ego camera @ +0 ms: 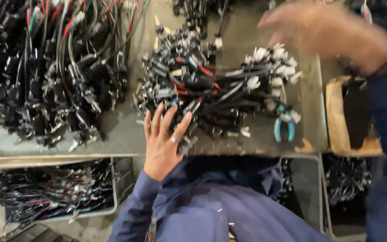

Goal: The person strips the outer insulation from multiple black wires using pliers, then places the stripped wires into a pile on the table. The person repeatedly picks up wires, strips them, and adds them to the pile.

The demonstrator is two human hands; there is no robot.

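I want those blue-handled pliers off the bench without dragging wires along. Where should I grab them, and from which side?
Probably take the pliers by the two blue handles, coming from the near bench edge. The handles point toward that edge and lie on bare bench, while the head is tucked under the white connectors of the wire harness pile. The right hand, blurred above, looks nearer than the left hand.

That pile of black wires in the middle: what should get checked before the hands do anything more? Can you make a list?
1. Left hand flat on the wire bundle: ok.
2. Right hand holding anything: cannot tell, it is blurred.
3. Blue-handled pliers lying apart from both hands: ok.
4. Bundle fully on the table, not over the edge: ok.
5. Wires untangled: not ok.
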